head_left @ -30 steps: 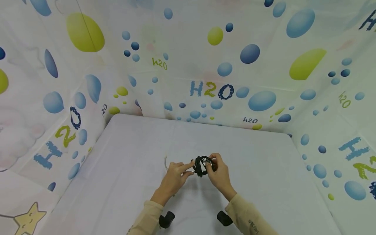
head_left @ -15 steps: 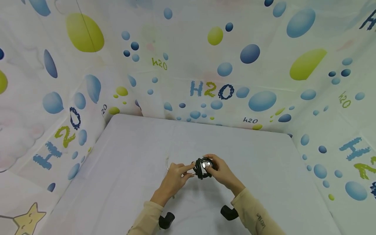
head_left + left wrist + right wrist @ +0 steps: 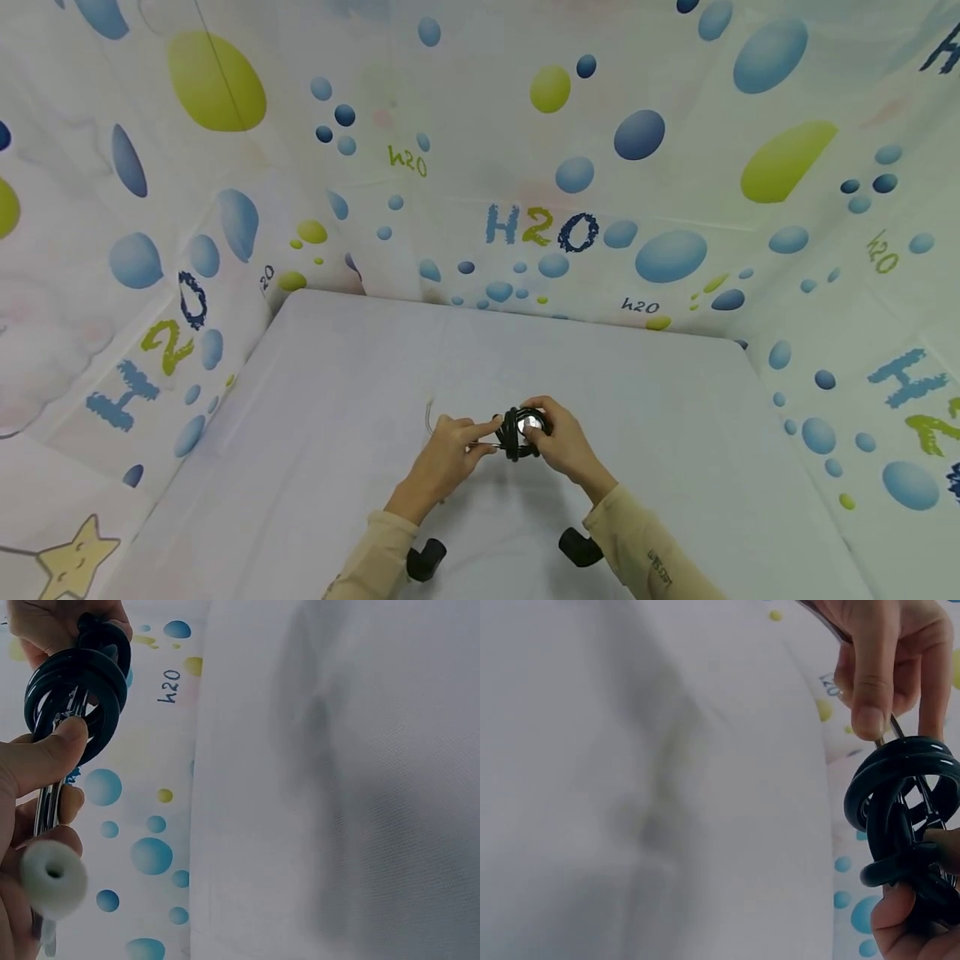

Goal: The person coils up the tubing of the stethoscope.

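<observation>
Both hands hold a stethoscope (image 3: 512, 440) above the middle of the white table. Its black tubing (image 3: 900, 766) is wound in loops around the metal ear tubes. My left hand (image 3: 442, 454) pinches the ear tubes (image 3: 49, 806) between thumb and fingers, with its index finger reaching to the coil. A whitish ear tip (image 3: 54, 889) shows below that hand in the left wrist view. On the other side, my right hand (image 3: 567, 447) grips the coil's right end, its thumb at the round silver chest piece (image 3: 529, 423). Part of the coil is hidden behind the right fingers.
White cloth covers the table (image 3: 360, 358). Behind and at both sides hangs a white curtain (image 3: 480, 167) printed with blue and green drops. A black wrist device sits at each sleeve, one left (image 3: 427, 561) and one right (image 3: 581, 547).
The right hand has shifted slightly right and down, and its wrist has swung outward. The silver chest piece now shows more plainly in the coil. The left hand has stayed nearly still.
</observation>
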A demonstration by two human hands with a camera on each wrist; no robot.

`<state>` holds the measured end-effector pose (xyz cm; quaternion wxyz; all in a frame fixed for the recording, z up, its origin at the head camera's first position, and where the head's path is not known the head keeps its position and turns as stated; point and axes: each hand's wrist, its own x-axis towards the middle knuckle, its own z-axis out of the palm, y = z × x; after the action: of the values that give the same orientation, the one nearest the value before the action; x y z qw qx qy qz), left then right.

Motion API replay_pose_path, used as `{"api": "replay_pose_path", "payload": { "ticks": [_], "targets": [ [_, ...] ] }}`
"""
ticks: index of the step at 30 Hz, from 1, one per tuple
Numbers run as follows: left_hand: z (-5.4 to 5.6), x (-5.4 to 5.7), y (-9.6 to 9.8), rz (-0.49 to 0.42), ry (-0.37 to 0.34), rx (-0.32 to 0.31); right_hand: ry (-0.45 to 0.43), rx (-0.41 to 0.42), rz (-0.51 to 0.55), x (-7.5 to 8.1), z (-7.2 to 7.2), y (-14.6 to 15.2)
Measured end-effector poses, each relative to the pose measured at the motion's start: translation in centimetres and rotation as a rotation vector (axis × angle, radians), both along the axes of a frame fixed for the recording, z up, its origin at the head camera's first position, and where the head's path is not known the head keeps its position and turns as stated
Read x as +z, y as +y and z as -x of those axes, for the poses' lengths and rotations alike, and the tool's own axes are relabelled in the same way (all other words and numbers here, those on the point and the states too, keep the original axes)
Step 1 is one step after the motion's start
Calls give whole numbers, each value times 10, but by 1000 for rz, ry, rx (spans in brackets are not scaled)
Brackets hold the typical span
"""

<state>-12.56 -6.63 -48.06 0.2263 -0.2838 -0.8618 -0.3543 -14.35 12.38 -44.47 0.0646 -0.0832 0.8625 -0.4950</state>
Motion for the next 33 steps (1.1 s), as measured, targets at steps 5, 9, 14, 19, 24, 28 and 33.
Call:
{"api": "replay_pose_path", "payload": {
  "ticks": [5, 9, 14, 19, 24, 28, 33],
  "targets": [
    [0, 0, 0, 1, -2, -4, 71, -19, -10, -2, -1, -1],
    [-1, 1, 0, 13, -7, -3, 117, -31, -44, -5, -2, -2],
    [-2, 2, 0, 18, -12, -6, 140, -16, -36, -4, -2, -2],
    [1, 2, -1, -23, -20, 3, 142, -3, -35, 1, 0, 0],
    [2, 2, -4, -50, -36, 23, 140, -41, -28, 3, 0, 1],
    [2, 2, -4, -57, -38, 24, 118, -69, 6, 2, 0, 2],
    [4, 4, -7, -43, -36, 6, 116, -64, 18, -1, 0, 3]
  ]
}}
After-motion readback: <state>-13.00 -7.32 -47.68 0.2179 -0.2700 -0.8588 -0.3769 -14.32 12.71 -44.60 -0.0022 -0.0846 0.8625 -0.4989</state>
